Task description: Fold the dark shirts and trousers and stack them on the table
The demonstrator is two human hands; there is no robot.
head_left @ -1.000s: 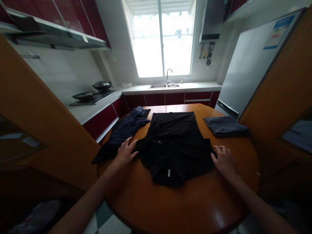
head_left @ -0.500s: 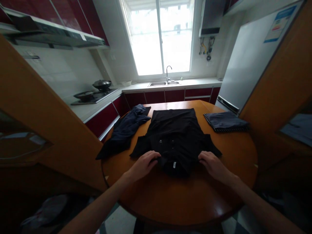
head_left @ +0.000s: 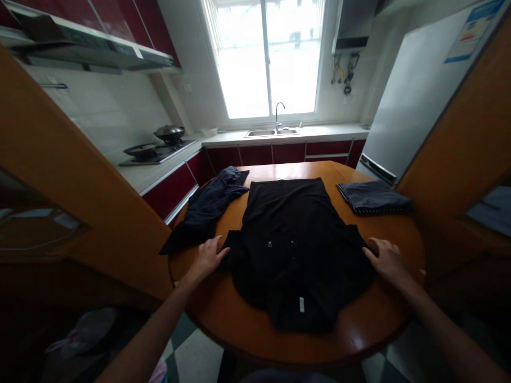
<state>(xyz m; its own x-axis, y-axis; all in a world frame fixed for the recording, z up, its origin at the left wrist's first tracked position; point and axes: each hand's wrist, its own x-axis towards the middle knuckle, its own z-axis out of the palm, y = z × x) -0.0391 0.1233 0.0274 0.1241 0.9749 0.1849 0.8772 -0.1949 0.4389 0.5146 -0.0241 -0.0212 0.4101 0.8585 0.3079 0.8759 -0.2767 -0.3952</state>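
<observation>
A black short-sleeved shirt (head_left: pixel 293 223) lies spread on the round wooden table (head_left: pixel 255 340), its collar toward me and its hem toward the window. A white label shows inside the neck, and a small logo and buttons mark the front. At the left sleeve is my left hand (head_left: pixel 206 259), thumb and fingers apart, the thumb at the sleeve's edge. My right hand (head_left: pixel 388 259) is beside the opposite sleeve with its fingers parted and the thumb at the cloth's edge. Whether either thumb presses on the cloth is hard to see.
A crumpled dark blue and black garment (head_left: pixel 211 205) lies on the table's left side. Folded grey clothing (head_left: pixel 374 197) sits at the right. Beyond the table are a counter with a sink (head_left: pixel 261 133), a stove with pans (head_left: pixel 170 133) and a fridge (head_left: pixel 411 101).
The shirt's collar end has come nearer to me and its shoulders lie wider. Both hands have let go near the collar and moved outward to the sleeves.
</observation>
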